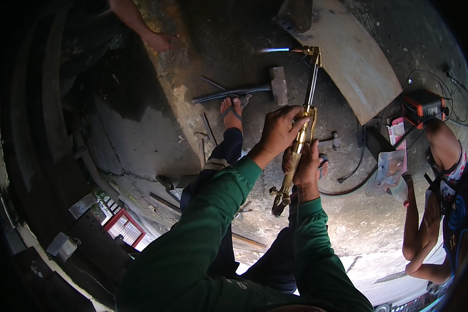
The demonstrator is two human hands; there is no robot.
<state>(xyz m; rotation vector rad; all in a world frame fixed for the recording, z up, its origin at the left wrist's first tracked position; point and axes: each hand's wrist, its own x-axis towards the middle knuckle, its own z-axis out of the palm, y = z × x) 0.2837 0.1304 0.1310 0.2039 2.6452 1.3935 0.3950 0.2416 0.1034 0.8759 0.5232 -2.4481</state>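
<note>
I hold a brass cutting torch (291,167) in front of me, its head bent to the left at the top. From its tip runs a thin blue-white flame (276,50). My left hand (278,129) is closed at the upper part of the torch body, thumb and fingers beside a small valve and the lever. Lower down, my right hand (308,169) wraps round the handle from the right. Valves and hose fittings (280,196) show at the torch's lower end. The flame points into the air over the dark floor, apart from the steel plate (353,65).
A sledgehammer (278,86) lies beyond my left foot, and a smaller hammer (336,141) lies right of the torch. A black-and-orange machine (424,108) with cables stands at right. Another person (447,156) sits there; someone else's hand (160,41) rests at upper left.
</note>
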